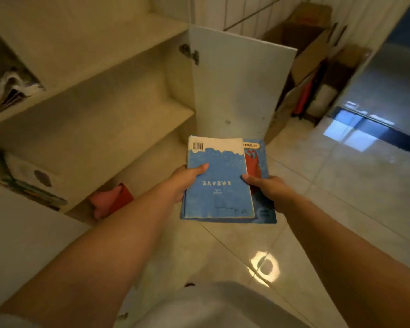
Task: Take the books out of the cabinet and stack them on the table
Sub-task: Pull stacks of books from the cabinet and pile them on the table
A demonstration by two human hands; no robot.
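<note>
Books [219, 185] stacked flat, held above floor tiles [341, 185], left hand [186, 179] clamped on left edge, right hand [268, 188] on right edge, thumbs on top, both arms extended, cabinet door [237, 86] open beyond.

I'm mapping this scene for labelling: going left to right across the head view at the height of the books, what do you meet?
Red object on the bottom shelf → left hand → blue book → right hand → tiled floor.

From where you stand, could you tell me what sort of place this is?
Probably a room in a home or small office: a built-in shelf cabinet with its door open, a glossy tiled floor, and cardboard boxes stacked against the wall.
</note>
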